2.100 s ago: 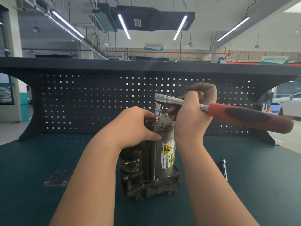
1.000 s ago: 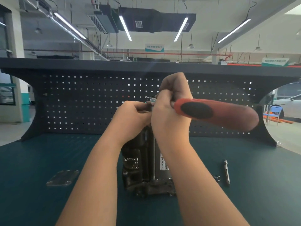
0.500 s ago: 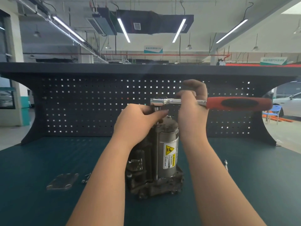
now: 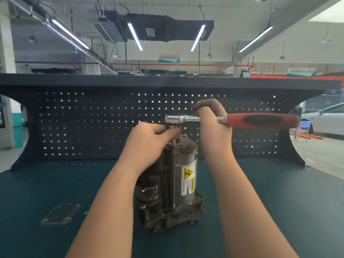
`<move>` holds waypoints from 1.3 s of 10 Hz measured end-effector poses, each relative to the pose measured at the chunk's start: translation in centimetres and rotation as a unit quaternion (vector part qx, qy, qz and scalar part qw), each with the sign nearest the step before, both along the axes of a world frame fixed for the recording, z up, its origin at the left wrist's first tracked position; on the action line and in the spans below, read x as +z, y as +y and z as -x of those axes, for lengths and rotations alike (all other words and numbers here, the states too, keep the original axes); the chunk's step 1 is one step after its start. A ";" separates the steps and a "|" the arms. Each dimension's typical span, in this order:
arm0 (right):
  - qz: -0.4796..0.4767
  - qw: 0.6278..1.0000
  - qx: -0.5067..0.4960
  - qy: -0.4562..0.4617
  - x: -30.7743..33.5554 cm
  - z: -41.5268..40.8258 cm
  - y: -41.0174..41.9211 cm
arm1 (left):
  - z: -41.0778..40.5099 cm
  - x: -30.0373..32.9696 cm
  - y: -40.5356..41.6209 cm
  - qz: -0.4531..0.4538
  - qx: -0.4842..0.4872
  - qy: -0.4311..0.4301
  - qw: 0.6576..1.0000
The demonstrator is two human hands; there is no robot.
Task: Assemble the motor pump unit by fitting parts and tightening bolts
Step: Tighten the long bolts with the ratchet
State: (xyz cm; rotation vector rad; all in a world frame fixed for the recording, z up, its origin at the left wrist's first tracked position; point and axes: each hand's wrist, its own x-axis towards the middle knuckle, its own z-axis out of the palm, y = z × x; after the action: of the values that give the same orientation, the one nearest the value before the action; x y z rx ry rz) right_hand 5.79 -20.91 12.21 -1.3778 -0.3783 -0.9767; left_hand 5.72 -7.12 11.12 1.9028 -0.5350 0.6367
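A pump unit [image 4: 173,183] stands upright on a green worktop [image 4: 55,183]. The right hand [image 4: 214,131] clamps a ratchet [image 4: 232,120] (red handle); the left hand [image 4: 149,144] pinches its socket atop the pump.

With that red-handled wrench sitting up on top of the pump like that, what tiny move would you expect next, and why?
Probably a short swing of the ratchet wrench handle to turn the bolt. The right hand grips its steel shank, the left hand pinches the socket under the wrench head, steadying it on top of the upright motor pump unit. Whether the socket is fully seated is hidden.
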 end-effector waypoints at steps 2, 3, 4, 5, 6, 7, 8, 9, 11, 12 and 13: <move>-0.071 0.997 0.025 0.032 -0.5 -0.9 -0.8 | -0.1 -0.1 -1.0 -0.015 0.047 -0.019 0.999; -0.079 0.994 0.019 -0.067 0.4 0.7 1.1 | 0.4 -0.1 -1.2 0.003 0.078 -0.021 0.997; 0.016 0.992 -0.088 -0.084 0.4 2.1 3.8 | 0.9 0.3 -2.1 -0.007 0.102 -0.018 0.995; 0.222 0.945 -0.229 -0.073 -0.5 2.9 6.3 | 2.1 -0.1 -2.0 -0.244 0.256 -0.088 0.931; 0.281 0.928 -0.232 -0.077 -0.6 2.8 6.2 | 0.6 0.6 -1.7 -0.421 0.362 -0.212 0.804; 0.212 0.963 -0.156 -0.064 0.3 2.5 4.1 | 0.2 0.6 -2.0 -0.060 0.085 0.086 0.991; 0.056 0.998 -0.028 -0.024 0.3 1.5 0.4 | 0.0 0.0 -1.2 -0.047 0.048 0.017 0.998; -0.007 0.996 0.034 0.083 -0.6 0.1 -2.0 | -0.2 -0.3 -0.8 -0.047 0.018 0.021 0.999; -0.063 0.997 0.011 -0.035 0.2 0.7 1.3 | -0.3 -0.2 -1.5 -0.034 0.080 0.012 0.996; -0.024 0.996 -0.042 -0.072 0.1 1.7 3.1 | 0.1 -0.1 -1.9 -0.062 0.129 -0.002 0.990; 0.065 0.988 -0.124 -0.072 -0.2 2.6 4.8 | 0.4 -0.1 -2.2 -0.130 0.165 -0.023 0.977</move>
State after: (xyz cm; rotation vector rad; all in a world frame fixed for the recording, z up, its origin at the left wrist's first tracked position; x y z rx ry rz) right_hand 3.19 -16.10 11.97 -1.5015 -0.3890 -1.2799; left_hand 5.35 -9.32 11.06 2.2546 -0.3441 0.8598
